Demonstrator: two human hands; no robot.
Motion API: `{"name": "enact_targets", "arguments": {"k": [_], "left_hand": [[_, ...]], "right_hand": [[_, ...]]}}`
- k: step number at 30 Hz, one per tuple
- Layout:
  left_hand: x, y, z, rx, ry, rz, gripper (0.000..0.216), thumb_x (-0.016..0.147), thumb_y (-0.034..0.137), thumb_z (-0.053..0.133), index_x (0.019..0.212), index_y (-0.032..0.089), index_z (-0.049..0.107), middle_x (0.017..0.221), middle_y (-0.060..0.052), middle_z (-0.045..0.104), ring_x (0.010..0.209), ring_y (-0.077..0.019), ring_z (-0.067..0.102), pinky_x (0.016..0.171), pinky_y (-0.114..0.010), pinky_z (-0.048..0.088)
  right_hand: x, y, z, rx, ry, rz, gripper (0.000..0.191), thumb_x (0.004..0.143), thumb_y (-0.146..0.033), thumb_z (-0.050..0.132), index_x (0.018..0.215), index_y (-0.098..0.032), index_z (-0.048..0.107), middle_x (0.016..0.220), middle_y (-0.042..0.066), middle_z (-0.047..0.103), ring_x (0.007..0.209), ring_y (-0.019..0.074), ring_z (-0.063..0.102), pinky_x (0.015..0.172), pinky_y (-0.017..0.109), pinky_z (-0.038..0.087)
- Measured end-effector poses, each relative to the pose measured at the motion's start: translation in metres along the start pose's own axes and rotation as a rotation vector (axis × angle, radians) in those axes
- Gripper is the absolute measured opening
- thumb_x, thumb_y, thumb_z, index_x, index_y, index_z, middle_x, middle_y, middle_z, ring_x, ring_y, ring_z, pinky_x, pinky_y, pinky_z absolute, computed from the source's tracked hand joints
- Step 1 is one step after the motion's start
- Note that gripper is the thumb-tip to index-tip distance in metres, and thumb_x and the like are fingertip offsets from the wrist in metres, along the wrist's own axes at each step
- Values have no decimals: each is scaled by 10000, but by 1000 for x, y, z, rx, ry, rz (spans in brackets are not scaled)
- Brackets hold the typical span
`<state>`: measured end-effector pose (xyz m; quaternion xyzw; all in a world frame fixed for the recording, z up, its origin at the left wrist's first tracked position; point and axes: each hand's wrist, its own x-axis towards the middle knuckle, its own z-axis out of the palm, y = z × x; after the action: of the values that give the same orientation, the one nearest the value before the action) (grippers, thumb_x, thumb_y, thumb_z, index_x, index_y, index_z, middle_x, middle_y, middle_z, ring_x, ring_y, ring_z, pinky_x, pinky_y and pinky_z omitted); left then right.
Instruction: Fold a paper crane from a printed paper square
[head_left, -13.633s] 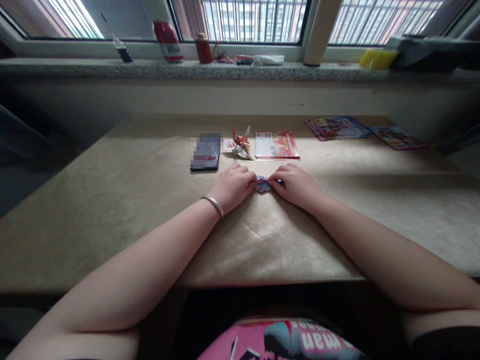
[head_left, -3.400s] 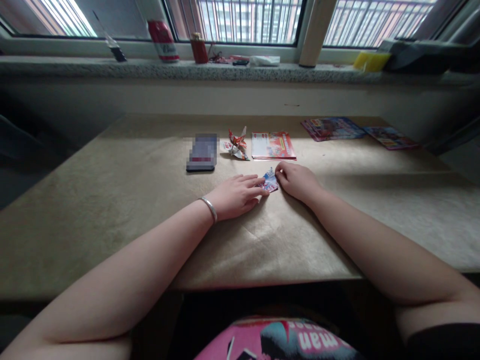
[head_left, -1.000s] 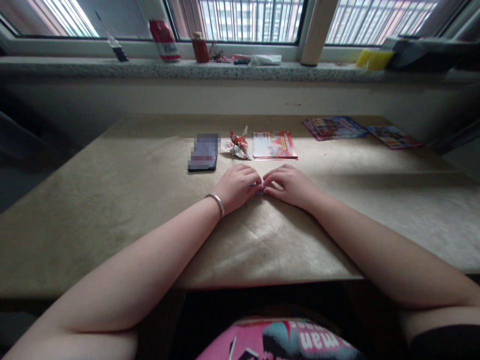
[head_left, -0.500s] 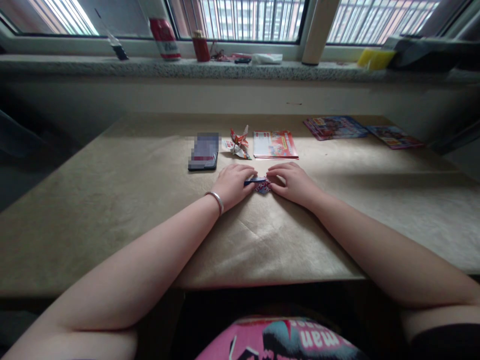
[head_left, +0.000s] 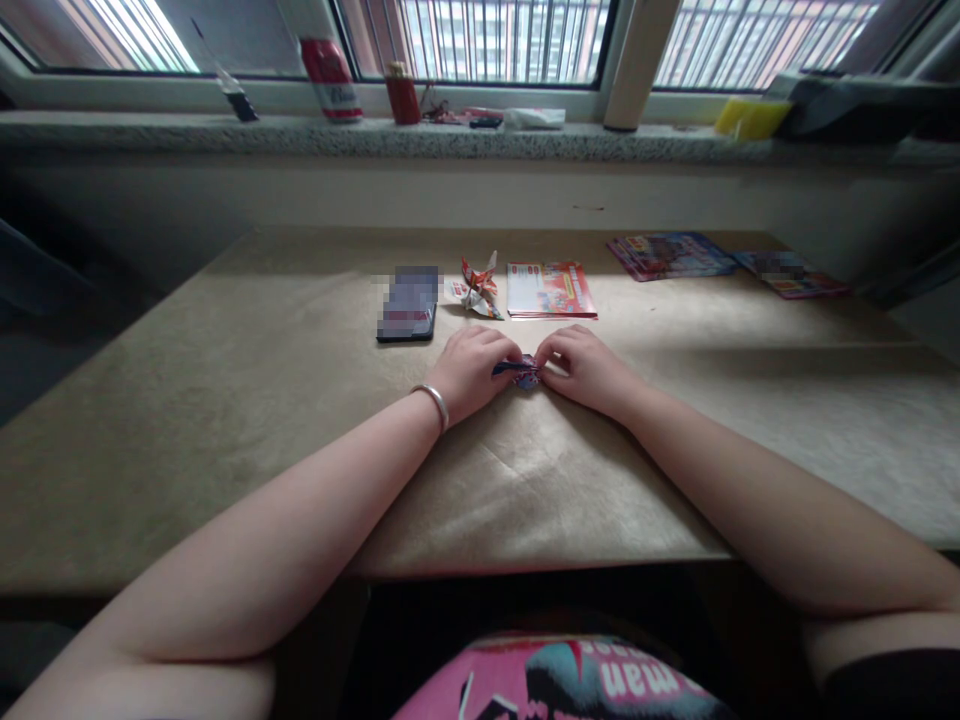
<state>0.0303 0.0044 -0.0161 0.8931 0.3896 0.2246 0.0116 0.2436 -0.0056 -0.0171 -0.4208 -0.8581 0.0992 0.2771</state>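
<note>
A small folded piece of printed paper (head_left: 527, 374), blue and purple, lies low over the table between my hands. My left hand (head_left: 474, 372), with a silver bangle at the wrist, pinches its dark blue left part between thumb and fingers. From the other side my right hand (head_left: 583, 366) grips the paper's right edge, thumb and forefinger closed together. My fingers hide much of the folds. Just beyond my hands stands a folded paper crane (head_left: 480, 288) in red and white. Next to it lies a stack of red and white printed sheets (head_left: 553, 290).
A phone (head_left: 407, 305) lies left of the crane. More printed booklets (head_left: 671, 255) rest at the table's far right. On the stone windowsill (head_left: 285, 138) stand a red can (head_left: 331, 80), a red bottle (head_left: 403, 95) and a yellow object (head_left: 752, 118).
My right fingers have curled in closer on the paper's right edge. The left fingers have shifted slightly right, and the dark blue part now looks narrower and tilted.
</note>
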Motion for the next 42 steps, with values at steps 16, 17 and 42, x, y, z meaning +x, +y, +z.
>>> {"name": "enact_targets", "arguments": {"k": [16, 17, 42], "left_hand": [[-5, -6, -21, 215, -137, 48, 150, 869, 267, 577, 830, 184, 697, 858, -55, 673, 790, -199, 607, 700, -313, 428], [-5, -7, -21, 216, -139, 56, 155, 872, 258, 564, 828, 180, 691, 860, -58, 670, 791, -199, 606, 704, -313, 434], [-3, -10, -7, -278, 126, 35, 83, 863, 228, 595, 873, 173, 656, 1007, -60, 665, 933, -174, 609, 853, -325, 492]], "right_hand": [[-2, -7, -9, -206, -75, 58, 89, 808, -247, 591, 772, -202, 660, 789, 46, 673, 820, 210, 559, 738, 317, 423], [-3, -6, -9, -204, -73, 63, 85, 805, -242, 590, 764, -202, 653, 782, 47, 667, 814, 209, 557, 734, 317, 422], [1, 4, 1, 624, -44, 338, 183, 783, -356, 614, 857, -197, 559, 610, -48, 542, 553, 107, 462, 541, 247, 321]]}}
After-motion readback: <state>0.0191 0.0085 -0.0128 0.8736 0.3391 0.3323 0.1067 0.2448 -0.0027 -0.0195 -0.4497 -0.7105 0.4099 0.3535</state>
